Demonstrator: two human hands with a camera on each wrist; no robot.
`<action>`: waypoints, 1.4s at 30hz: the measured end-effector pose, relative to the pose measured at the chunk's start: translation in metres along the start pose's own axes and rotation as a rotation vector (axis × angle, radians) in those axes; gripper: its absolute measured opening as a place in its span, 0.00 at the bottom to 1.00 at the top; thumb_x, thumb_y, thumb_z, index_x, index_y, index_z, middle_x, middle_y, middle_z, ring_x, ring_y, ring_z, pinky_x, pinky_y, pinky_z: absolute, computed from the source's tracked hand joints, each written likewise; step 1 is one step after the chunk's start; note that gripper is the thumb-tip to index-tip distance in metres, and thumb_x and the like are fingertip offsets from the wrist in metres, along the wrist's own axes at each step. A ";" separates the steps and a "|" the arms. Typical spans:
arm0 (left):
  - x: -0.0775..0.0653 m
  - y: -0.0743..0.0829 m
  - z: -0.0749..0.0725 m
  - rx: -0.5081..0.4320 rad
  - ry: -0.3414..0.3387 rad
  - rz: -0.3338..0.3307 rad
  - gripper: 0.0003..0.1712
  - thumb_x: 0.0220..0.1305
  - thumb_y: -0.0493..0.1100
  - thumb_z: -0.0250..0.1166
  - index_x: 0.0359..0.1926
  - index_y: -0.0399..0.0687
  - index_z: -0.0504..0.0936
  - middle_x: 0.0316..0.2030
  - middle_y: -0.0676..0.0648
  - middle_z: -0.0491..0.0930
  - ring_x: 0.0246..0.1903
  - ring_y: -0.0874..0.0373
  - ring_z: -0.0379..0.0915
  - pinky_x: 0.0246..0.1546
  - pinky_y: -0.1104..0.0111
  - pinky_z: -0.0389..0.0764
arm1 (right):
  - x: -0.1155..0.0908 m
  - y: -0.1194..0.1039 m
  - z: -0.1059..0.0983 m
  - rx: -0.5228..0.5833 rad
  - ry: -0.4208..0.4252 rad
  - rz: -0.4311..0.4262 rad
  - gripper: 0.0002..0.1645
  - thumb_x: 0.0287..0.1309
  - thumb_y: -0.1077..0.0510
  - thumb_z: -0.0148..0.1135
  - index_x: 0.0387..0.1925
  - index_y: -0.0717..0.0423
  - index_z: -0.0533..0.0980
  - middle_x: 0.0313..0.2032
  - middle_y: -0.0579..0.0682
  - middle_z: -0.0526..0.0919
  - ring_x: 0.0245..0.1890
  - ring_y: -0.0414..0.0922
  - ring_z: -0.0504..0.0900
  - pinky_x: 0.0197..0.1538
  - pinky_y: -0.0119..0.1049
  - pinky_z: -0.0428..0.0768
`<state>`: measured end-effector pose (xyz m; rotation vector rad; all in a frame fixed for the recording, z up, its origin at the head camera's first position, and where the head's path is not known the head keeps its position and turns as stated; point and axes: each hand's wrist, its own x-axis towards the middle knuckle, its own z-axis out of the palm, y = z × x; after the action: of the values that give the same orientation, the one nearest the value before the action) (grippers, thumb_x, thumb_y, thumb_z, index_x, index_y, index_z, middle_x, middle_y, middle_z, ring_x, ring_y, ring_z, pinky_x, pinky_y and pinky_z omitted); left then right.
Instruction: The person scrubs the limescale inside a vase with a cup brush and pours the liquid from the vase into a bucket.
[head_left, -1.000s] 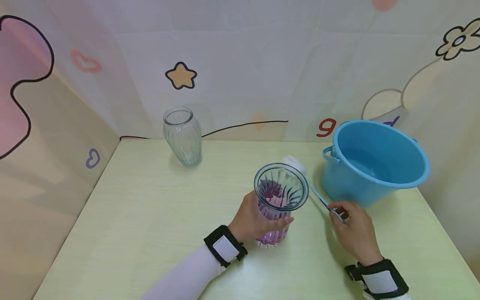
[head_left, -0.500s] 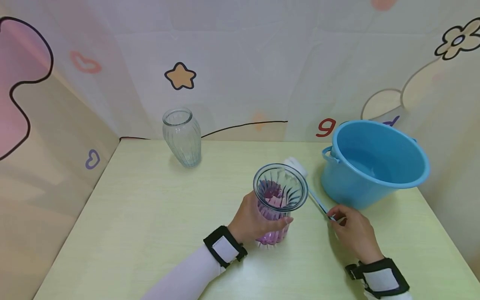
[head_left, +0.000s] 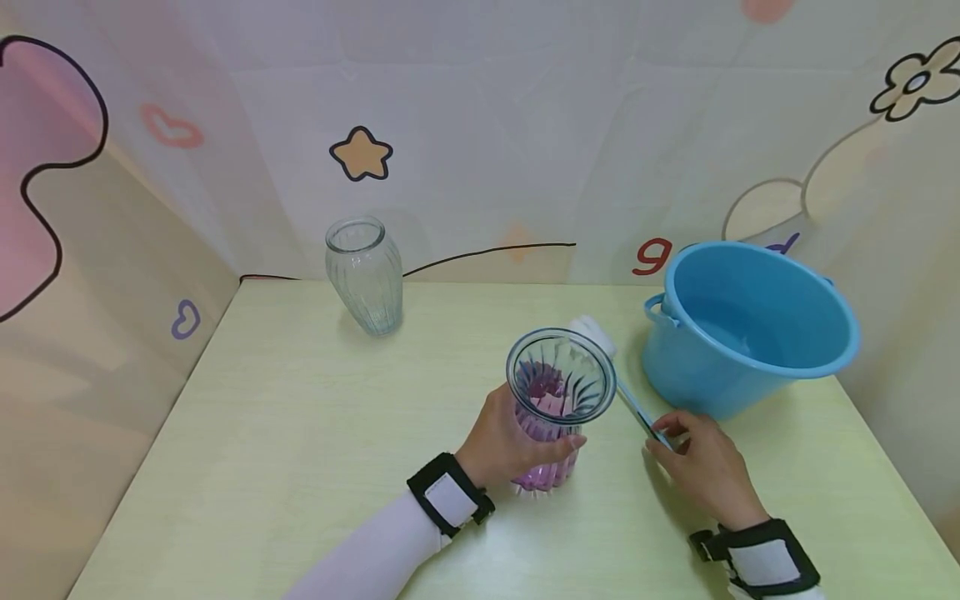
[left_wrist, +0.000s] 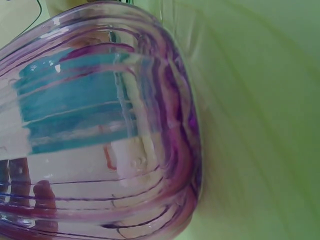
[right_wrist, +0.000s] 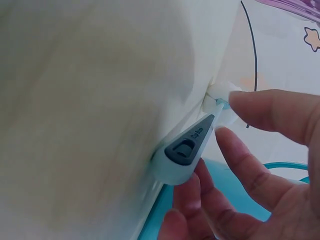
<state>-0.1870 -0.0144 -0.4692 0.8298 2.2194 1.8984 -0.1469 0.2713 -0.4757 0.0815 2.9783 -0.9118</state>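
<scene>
Upright in my left hand [head_left: 510,442] is a ribbed glass vase [head_left: 562,375] tinted purple toward its base; the thumb and fingers curl around it. In the left wrist view the purple glass [left_wrist: 95,120] fills the left side. A cup brush with a white head [head_left: 592,332] and a pale blue handle [head_left: 636,408] lies on the table right of the vase. My right hand [head_left: 705,467] is at the handle's near end. In the right wrist view, thumb and fingers are spread loosely around the grey-inlaid handle [right_wrist: 185,150], some fingertips at its side.
A blue bucket [head_left: 750,367] stands at the back right, just beyond my right hand. Another clear glass vase [head_left: 367,279] stands at the back left of the pale table [head_left: 300,433]. A printed cloth backdrop [head_left: 480,150] rises behind and along the sides.
The brush handle's near end has gone down to the table, and my right fingers have loosened around it. The brush head shifted slightly. My left hand and the vase stay in place.
</scene>
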 end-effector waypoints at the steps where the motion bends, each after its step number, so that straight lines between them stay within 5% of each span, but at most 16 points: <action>1: 0.000 0.000 0.000 0.001 0.000 0.004 0.48 0.53 0.45 0.81 0.71 0.58 0.64 0.62 0.44 0.81 0.60 0.54 0.81 0.62 0.61 0.82 | 0.000 0.000 0.000 -0.006 0.014 -0.009 0.17 0.62 0.56 0.71 0.49 0.61 0.81 0.45 0.62 0.83 0.38 0.51 0.79 0.35 0.38 0.73; 7: 0.001 0.000 -0.001 -0.009 0.000 0.002 0.48 0.53 0.44 0.82 0.71 0.59 0.64 0.62 0.43 0.81 0.60 0.54 0.81 0.64 0.58 0.81 | -0.001 -0.005 0.002 -0.001 0.098 -0.089 0.19 0.60 0.55 0.74 0.50 0.60 0.81 0.48 0.63 0.83 0.45 0.57 0.79 0.44 0.46 0.74; 14: 0.001 0.000 -0.001 -0.013 0.002 0.001 0.48 0.52 0.45 0.82 0.70 0.59 0.65 0.61 0.48 0.82 0.60 0.50 0.82 0.61 0.65 0.81 | -0.009 -0.023 0.004 0.129 0.131 -0.241 0.24 0.60 0.56 0.75 0.55 0.56 0.78 0.52 0.55 0.79 0.51 0.50 0.75 0.47 0.43 0.77; 19: 0.001 -0.001 -0.001 -0.005 0.010 -0.004 0.48 0.52 0.45 0.82 0.70 0.56 0.65 0.60 0.48 0.82 0.59 0.51 0.82 0.62 0.64 0.81 | -0.012 -0.038 0.010 0.259 -0.033 -0.260 0.38 0.58 0.51 0.77 0.66 0.50 0.69 0.62 0.50 0.74 0.59 0.48 0.74 0.56 0.44 0.81; 26: 0.000 -0.003 -0.001 0.002 0.012 0.003 0.46 0.53 0.44 0.81 0.69 0.51 0.67 0.59 0.48 0.82 0.58 0.54 0.81 0.62 0.64 0.81 | -0.011 -0.061 0.031 0.456 -0.322 -0.271 0.63 0.52 0.50 0.81 0.80 0.39 0.50 0.77 0.51 0.59 0.74 0.62 0.64 0.68 0.67 0.74; 31: -0.001 -0.005 0.000 -0.004 0.011 0.029 0.43 0.52 0.44 0.81 0.66 0.48 0.69 0.56 0.48 0.84 0.56 0.54 0.83 0.59 0.66 0.83 | -0.004 -0.069 0.045 0.483 -0.360 -0.326 0.75 0.46 0.49 0.85 0.81 0.29 0.40 0.82 0.51 0.50 0.79 0.62 0.55 0.69 0.73 0.67; 42: -0.001 -0.005 0.000 0.048 0.014 0.047 0.43 0.52 0.46 0.82 0.66 0.46 0.70 0.56 0.46 0.84 0.56 0.61 0.82 0.62 0.63 0.82 | 0.010 -0.070 0.061 0.563 -0.429 -0.312 0.63 0.49 0.50 0.83 0.77 0.31 0.52 0.73 0.47 0.69 0.74 0.56 0.69 0.74 0.68 0.64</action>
<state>-0.1881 -0.0157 -0.4740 0.8862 2.2819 1.8834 -0.1604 0.1797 -0.4874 -0.5106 2.3032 -1.5450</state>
